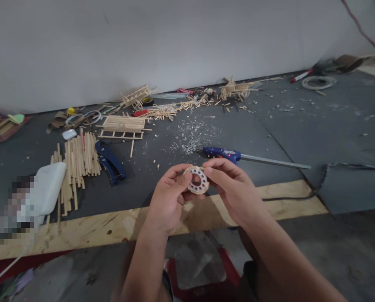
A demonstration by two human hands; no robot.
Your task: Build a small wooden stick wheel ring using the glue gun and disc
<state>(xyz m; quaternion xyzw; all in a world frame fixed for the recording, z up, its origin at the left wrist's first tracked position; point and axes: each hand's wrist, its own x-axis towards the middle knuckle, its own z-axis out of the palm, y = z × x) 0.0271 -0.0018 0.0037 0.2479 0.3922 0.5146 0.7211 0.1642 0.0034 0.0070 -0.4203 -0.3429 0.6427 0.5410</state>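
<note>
A small white ring with a row of round holes (pixel 203 180) and a pale wooden rim sits between my two hands above the table's front edge. My left hand (pixel 171 193) pinches its left side, the thumb lying over the ring's face. On the opposite side, the fingers and thumb of my right hand (pixel 234 188) grip the upper right rim. Just beyond my hands lies a blue hot glue gun (pixel 221 153) with a long glue stick out of its back and a small red light on. White shreds (pixel 192 140) are scattered near its nozzle.
Wooden sticks (pixel 77 163) lie in a pile at left, beside a blue cutter (pixel 110 163). Behind them are a stick-built frame (pixel 122 126) and a small stick-built cart (pixel 236 89). A coil of tubing (pixel 318 82) rests at back right. A dark cable (pixel 288 198) crosses the front edge.
</note>
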